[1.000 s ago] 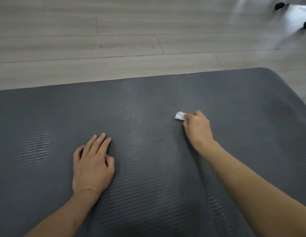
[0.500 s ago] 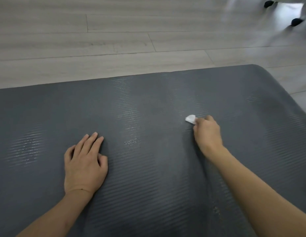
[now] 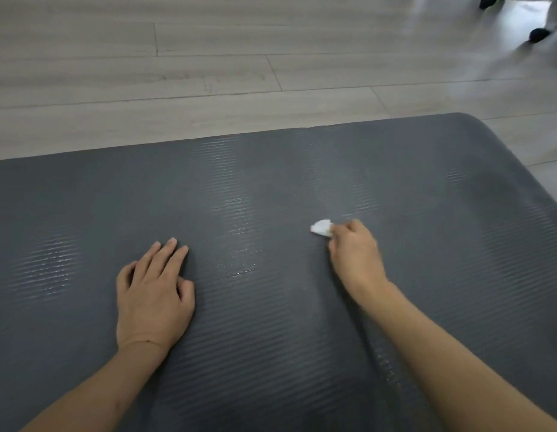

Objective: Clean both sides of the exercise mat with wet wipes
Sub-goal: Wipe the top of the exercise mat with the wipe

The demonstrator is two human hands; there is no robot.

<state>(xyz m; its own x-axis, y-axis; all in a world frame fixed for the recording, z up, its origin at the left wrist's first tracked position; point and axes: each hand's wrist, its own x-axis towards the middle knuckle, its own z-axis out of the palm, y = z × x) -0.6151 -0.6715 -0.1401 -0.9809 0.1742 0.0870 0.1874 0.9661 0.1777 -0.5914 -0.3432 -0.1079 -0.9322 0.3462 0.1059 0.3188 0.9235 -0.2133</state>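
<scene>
Pinching crumpled white wipe, right hand on ribbed grey mat; left hand flat, fingers together.

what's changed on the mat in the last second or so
The right hand, still gripping the wipe, slid a little to the right across the mat and is blurred, so it's mid-stroke. The left hand stayed flat on the mat, fingers straight. The mat hasn't been lifted or flipped.
</scene>
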